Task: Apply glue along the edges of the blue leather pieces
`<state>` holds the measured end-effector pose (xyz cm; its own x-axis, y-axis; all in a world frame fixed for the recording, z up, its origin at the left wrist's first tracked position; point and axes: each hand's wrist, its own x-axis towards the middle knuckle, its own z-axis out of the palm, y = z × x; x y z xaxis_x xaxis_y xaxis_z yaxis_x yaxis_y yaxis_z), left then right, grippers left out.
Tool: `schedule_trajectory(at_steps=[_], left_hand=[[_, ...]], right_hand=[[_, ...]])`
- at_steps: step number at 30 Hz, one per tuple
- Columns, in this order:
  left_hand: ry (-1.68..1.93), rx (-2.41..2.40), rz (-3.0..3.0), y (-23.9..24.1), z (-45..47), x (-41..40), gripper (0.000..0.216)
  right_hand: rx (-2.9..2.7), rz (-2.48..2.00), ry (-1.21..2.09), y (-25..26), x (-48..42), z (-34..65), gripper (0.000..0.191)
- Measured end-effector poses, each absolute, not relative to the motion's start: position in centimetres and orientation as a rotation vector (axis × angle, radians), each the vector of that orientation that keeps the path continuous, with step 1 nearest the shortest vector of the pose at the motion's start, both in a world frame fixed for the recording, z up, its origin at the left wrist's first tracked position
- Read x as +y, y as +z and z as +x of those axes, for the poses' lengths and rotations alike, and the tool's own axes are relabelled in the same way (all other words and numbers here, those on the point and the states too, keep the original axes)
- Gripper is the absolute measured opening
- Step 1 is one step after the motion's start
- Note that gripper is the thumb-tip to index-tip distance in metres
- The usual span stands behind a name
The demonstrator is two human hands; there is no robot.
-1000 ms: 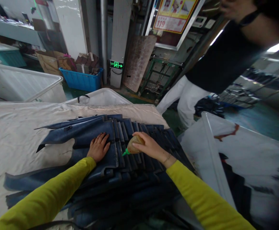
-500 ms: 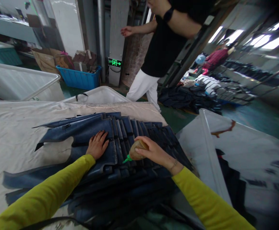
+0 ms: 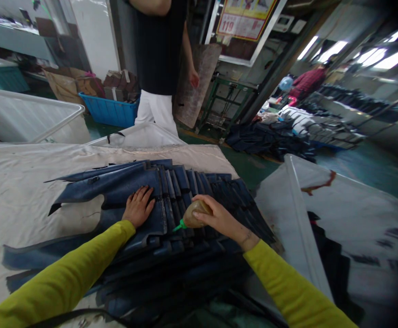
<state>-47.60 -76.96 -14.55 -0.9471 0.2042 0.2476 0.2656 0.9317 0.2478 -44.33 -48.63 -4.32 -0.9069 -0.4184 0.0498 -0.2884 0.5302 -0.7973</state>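
My left hand [image 3: 138, 207] lies flat with fingers spread on the top dark blue fabric piece [image 3: 123, 182]. To its right, my right hand [image 3: 215, 216] grips a squeeze bottle [image 3: 196, 214] with brownish contents. The bottle is tilted, its green nozzle [image 3: 179, 226] pointing down and left, close over the layered edges; whether the tip touches them I cannot tell. Many dark blue pieces [image 3: 219, 187] overlap in a staggered row across the cloth-covered table [image 3: 14, 182].
White plastic bins stand at the right [image 3: 297, 218], far left [image 3: 31, 114] and behind the table [image 3: 151, 134]. A blue crate [image 3: 110, 109] holds brown material. Beyond the table is a person in a black top [image 3: 161, 50]; another in red [image 3: 306, 84] is farther right. Dark fabric [image 3: 270, 139] is heaped on the floor.
The person in the black top has moved left, uncovering a poster and a green metal frame. The bottle nozzle has shifted slightly left and up; my left hand stays in place.
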Motion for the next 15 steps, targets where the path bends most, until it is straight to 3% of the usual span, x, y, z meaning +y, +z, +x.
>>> schedule_trajectory(at_steps=[15], left_hand=[[-0.395, -2.869, -0.354, -14.6, -47.67, -76.96, 0.047]], right_hand=[[2.595, -0.581, -1.375, -3.98, -48.67, -44.36, 0.042]])
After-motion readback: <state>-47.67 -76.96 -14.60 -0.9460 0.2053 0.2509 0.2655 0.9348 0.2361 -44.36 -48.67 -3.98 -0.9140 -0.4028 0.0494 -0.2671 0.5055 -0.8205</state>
